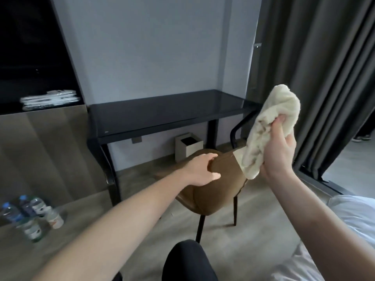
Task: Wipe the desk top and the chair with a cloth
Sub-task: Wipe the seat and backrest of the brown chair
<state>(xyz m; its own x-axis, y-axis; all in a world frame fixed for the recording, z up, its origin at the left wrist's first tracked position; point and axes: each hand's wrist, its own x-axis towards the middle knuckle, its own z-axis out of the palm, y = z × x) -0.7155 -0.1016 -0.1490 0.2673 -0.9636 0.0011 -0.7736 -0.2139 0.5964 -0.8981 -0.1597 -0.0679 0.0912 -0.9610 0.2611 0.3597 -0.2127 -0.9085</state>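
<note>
A brown leather chair (219, 185) with thin dark legs stands in front of a black glass-topped desk (162, 112). My left hand (199, 169) grips the top edge of the chair's backrest, fingers over the far side and thumb on the near side. My right hand (278, 153) is raised to the right of the chair and holds a bunched cream cloth (269, 130) in the air. The cloth's lower end hangs just beside the chair's right edge; whether it touches is unclear.
A small white bin (187, 147) sits on the floor under the desk. Several water bottles (26, 213) stand on a low counter at left, folded white items (48, 101) on a shelf above. Grey curtains (324, 78) hang at right; a white bed corner (345, 240) is lower right.
</note>
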